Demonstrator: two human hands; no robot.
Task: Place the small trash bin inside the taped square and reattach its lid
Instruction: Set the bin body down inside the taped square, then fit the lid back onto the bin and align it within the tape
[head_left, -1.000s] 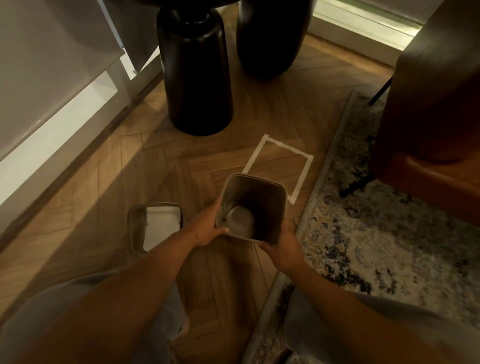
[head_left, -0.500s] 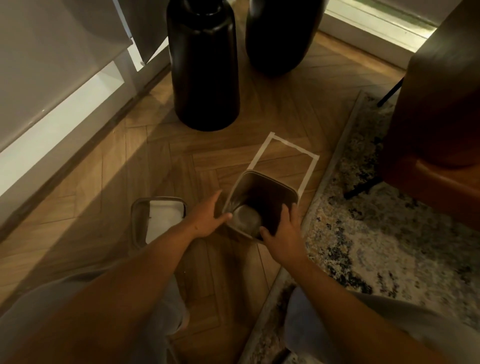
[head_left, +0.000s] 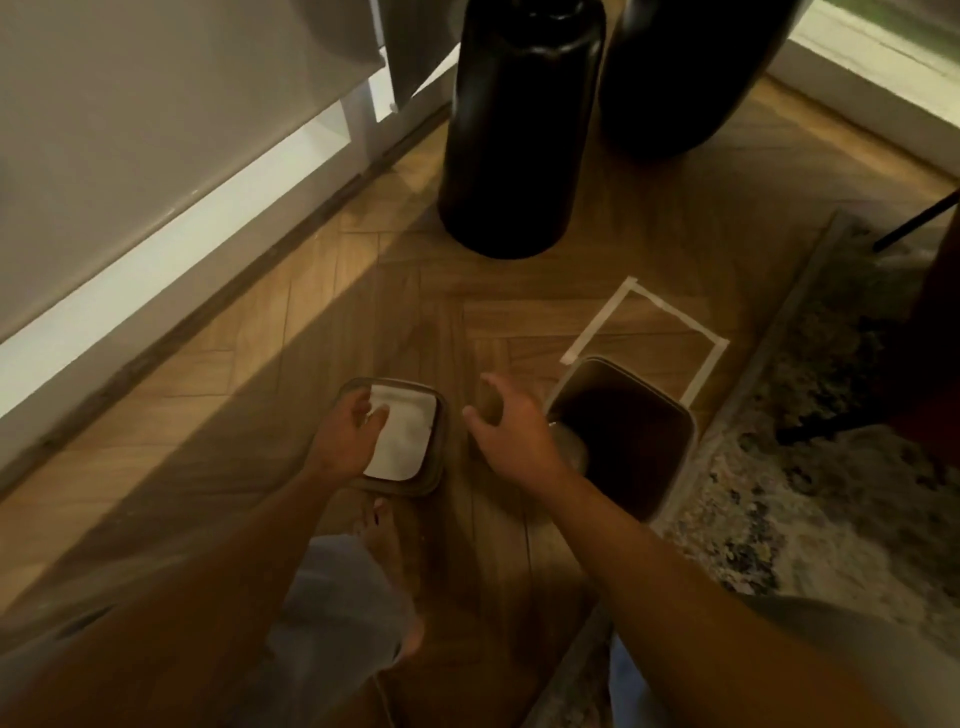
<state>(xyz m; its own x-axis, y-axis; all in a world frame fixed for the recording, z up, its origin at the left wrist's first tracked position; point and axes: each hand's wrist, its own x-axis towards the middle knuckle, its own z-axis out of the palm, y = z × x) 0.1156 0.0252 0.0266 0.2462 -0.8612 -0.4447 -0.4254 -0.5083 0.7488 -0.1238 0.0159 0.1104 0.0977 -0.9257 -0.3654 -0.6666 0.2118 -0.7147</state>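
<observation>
The small grey trash bin (head_left: 639, 447) stands upright and open-topped on the wood floor, its far side over the near edge of the white taped square (head_left: 675, 314). Most of the square lies bare beyond it. The bin's lid (head_left: 410, 441), a grey frame with a white flap, lies flat on the floor to the bin's left. My left hand (head_left: 353, 436) rests on the lid's left side, fingers spread over the flap. My right hand (head_left: 509, 431) hovers between lid and bin with fingers apart, holding nothing.
Two tall black vases (head_left: 519, 130) (head_left: 691, 67) stand just behind the square. A patterned rug (head_left: 810, 441) borders the bin's right side, with a brown chair (head_left: 940, 322) on it. A white wall and baseboard (head_left: 171, 270) run along the left. My bare foot (head_left: 384, 535) is below the lid.
Both hands have let go of the bin, which now stands on the floor. My left hand moved left onto the lid; my right hand moved left off the bin.
</observation>
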